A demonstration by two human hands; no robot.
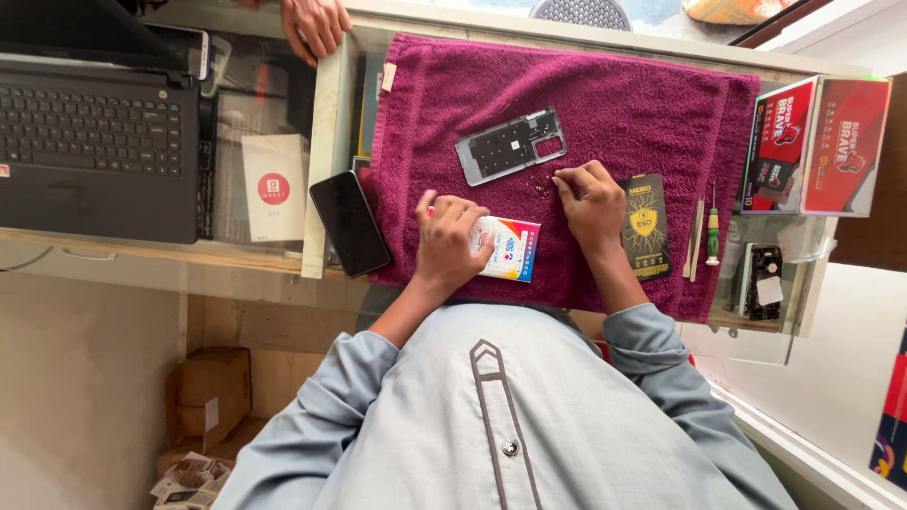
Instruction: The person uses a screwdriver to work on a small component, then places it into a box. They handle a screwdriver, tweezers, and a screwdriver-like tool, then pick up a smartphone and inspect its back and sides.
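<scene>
The left hand (452, 238) lies on a small white card pack (505, 248) with colourful print, fingers curled over its left part and pressing it down on the purple towel (652, 104). The pack lies flat near the front edge of the towel; its long axis runs left to right in the view, a little tilted, and its right end points toward the right hand (590, 200). The right hand is just beside this end, a bit further from the person, closed with the fingertips pinched together above some tiny screws (541, 187); whether it grips one of them I cannot tell. Behind both hands lies a grey phone frame (510, 145), its long axis slanted up to the right. A black phone (350, 223) rests left of the towel, a black and yellow packet (644, 225) right of the right hand, and a green screwdriver (713, 229) further right. Another person's hand (315, 25) touches the desk's far edge.
</scene>
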